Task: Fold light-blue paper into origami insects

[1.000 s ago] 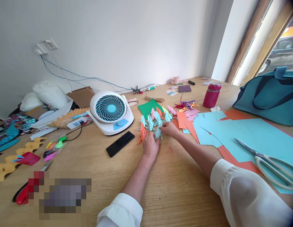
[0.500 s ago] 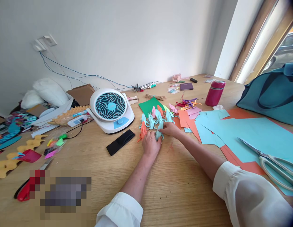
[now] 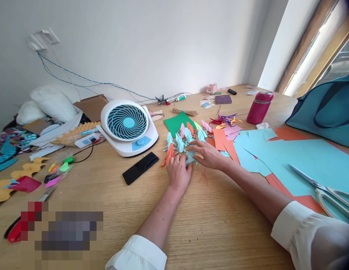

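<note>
The left hand [image 3: 178, 173] curls against a pale-blue folded figure [image 3: 190, 158], grip unclear; the right hand [image 3: 209, 154] spreads wide; finished figures [image 3: 181, 139] cluster beyond the fingertips; flat sheets [image 3: 289, 157] lie unfolded to their right.

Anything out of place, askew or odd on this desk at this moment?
Mostly craft clutter. One thing stands out: the scissors lie loose on the light-blue sheet, close beside the right sleeve. Blue wires droop loosely along the wall from the socket. Nothing looks spilled or broken.

Fan [image 3: 128, 126] left of paper figures [image 3: 183, 140], phone [image 3: 140, 167] before fan
</note>
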Motion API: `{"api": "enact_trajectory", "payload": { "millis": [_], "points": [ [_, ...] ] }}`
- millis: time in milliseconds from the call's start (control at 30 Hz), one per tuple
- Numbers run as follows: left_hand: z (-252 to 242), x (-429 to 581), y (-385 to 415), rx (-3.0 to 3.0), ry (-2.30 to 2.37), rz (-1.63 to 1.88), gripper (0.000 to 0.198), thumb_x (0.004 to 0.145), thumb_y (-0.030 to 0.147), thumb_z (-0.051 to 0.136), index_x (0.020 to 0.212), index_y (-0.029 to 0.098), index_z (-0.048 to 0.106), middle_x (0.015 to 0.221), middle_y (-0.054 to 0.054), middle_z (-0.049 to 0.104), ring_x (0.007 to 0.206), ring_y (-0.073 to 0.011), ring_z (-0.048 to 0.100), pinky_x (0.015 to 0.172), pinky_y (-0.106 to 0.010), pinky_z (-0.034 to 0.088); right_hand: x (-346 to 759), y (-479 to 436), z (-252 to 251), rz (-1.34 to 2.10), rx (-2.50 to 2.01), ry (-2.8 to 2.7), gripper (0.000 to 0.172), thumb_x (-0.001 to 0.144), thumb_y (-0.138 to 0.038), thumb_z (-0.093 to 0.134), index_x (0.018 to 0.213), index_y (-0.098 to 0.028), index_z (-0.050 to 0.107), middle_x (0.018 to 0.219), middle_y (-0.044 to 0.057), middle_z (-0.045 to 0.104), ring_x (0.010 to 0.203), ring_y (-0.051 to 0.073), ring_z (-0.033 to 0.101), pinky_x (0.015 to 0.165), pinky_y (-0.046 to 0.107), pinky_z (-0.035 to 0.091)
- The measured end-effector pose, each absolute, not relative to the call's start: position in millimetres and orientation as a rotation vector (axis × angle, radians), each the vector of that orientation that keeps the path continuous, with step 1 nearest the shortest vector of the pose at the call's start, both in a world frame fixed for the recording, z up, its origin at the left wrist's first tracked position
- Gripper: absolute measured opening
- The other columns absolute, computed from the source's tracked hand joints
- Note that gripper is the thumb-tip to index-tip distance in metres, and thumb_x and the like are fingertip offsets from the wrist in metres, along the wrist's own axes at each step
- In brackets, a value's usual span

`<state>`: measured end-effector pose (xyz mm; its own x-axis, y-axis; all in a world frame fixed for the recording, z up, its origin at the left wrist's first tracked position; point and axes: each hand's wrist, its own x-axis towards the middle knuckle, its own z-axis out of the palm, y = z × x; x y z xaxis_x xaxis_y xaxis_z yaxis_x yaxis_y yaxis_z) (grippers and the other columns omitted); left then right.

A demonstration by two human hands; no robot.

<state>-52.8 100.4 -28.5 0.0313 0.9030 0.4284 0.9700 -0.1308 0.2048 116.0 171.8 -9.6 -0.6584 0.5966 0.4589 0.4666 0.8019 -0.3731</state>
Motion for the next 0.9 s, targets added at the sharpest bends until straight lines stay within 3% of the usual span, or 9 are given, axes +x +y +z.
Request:
{"api": "enact_trajectory", "payload": {
  "millis": [167, 333, 567, 667, 900],
  "points": [
    [-23, -52, 95, -2.242, -1.895, -0.711, 0.021, 0.085, 0.028, 0.063, 0.105, 0.024, 0.065, 0.102, -0.006, 0.068, 0.1, -0.0279, 0.055, 0.089, -0.042, 0.04, 126, 170, -9, 0.375, -0.716, -2.529, 0.045, 0.083, -0.008, 0.052, 0.123, -0.024, 0.061, 0.125, 0.008, 0.059, 0.099, 0.02, 0.063, 0.084, 0.033, 0.05],
    [-18, -46, 90, -2.376, -1.808, -0.745, 0.025, 0.084, 0.026, 0.064, 0.109, 0.028, 0.065, 0.109, -0.004, 0.068, 0.105, -0.0277, 0.054, 0.092, -0.044, 0.036, 154, 154, -10, 0.418, -0.865, -2.455, 0.032, 0.084, -0.012, 0.055, 0.112, -0.022, 0.066, 0.111, 0.008, 0.06, 0.074, 0.013, 0.06, 0.066, 0.025, 0.048],
    [-8, -39, 87, -2.463, -1.785, -0.782, 0.032, 0.079, 0.028, 0.072, 0.11, 0.029, 0.066, 0.111, -0.003, 0.067, 0.109, -0.0275, 0.054, 0.095, -0.044, 0.036, 178, 130, -9, 0.287, -1.05, -2.336, 0.018, 0.091, -0.026, 0.056, 0.105, -0.024, 0.068, 0.103, 0.006, 0.064, 0.067, 0.012, 0.059, 0.063, 0.025, 0.043],
    [2, -34, 86, -2.473, -1.819, -0.984, 0.029, 0.079, 0.031, 0.073, 0.106, 0.027, 0.066, 0.109, -0.004, 0.068, 0.106, -0.0259, 0.058, 0.095, -0.042, 0.04, 173, 122, -2, 0.278, -1.099, -2.229, 0.018, 0.09, -0.029, 0.059, 0.106, -0.024, 0.067, 0.103, 0.006, 0.064, 0.066, 0.013, 0.059, 0.061, 0.026, 0.042],
    [17, -27, 81, -2.497, -1.939, -1.604, 0.005, 0.085, 0.023, 0.063, 0.08, 0.021, 0.064, 0.081, 0.0, 0.069, 0.079, -0.0152, 0.063, 0.078, -0.03, 0.047, 152, 99, 9, 0.327, -1.112, -2.073, 0.022, 0.088, -0.028, 0.062, 0.11, -0.026, 0.063, 0.097, 0.004, 0.064, 0.07, 0.015, 0.058, 0.062, 0.029, 0.044]
  ]
}}
